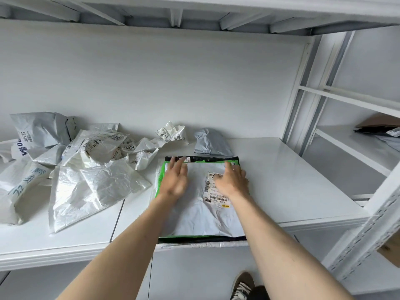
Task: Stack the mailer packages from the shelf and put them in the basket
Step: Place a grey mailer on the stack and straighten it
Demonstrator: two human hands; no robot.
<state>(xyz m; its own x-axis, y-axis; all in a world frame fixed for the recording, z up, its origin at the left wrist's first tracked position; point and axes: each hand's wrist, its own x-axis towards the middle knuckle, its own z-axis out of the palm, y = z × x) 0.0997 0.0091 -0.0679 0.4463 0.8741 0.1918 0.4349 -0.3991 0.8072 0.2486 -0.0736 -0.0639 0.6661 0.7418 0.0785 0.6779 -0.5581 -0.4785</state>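
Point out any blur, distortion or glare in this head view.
Head view: left hand smeared by motion blur, right hand slightly soft; wide-angle lens bows the shelf uprights and shelf edge; lighting even and diffuse with faint shadows; mild sheen on the white mailer; label print only partly legible.

1. Bright, even, diffuse light; the source is not visible.
2. Shadows are faint and soft, darkest under the upper shelf beams [173, 16].
3. Motion blur smears the left hand [175, 180]; the right hand [231, 180] is slightly soft.
4. Wide-angle distortion bends the shelf uprights [309, 92] at the right edge.
5. Mild glare on the white shelf surface [292, 169].
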